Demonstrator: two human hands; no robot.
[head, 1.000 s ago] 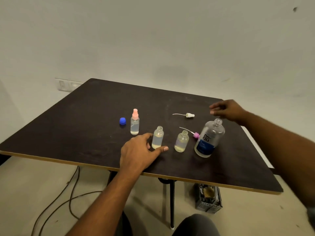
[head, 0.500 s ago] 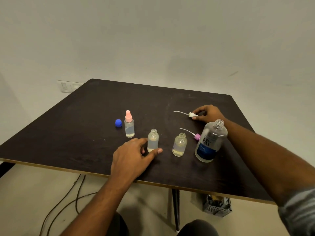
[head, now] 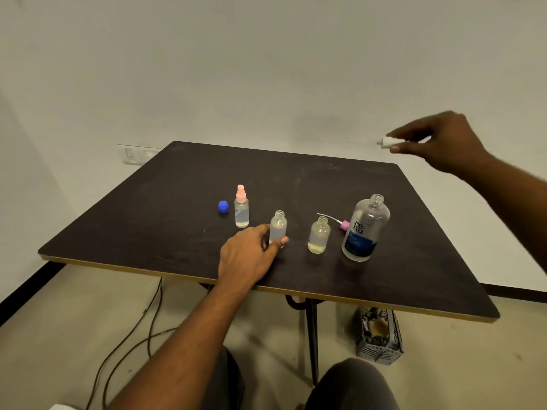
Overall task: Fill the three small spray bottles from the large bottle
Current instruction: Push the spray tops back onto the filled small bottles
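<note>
White spray cap (head: 387,141) now lifted off table, tube hidden, pinched in right hand (head: 438,143); left hand (head: 247,255) gripping middle bottle (head: 278,226)

Dark square table (head: 183,202) with a pale wood edge, carrying bottles and loose caps.

Toward the near half of the top, from left to right: a blue screw cap (head: 223,206); just beside it a small spray bottle with a pink sprayer head (head: 241,208), upright; an uncapped small bottle (head: 278,225), upright, with the left hand (head: 247,257) resting on the table and its thumb and fingers at the bottle's base; a second uncapped small bottle (head: 318,235), upright, yellowish liquid at its bottom; a pink sprayer head with its white dip tube (head: 340,222) lying flat behind it; and the large clear bottle with a blue label (head: 365,229), upright, uncapped.
</note>
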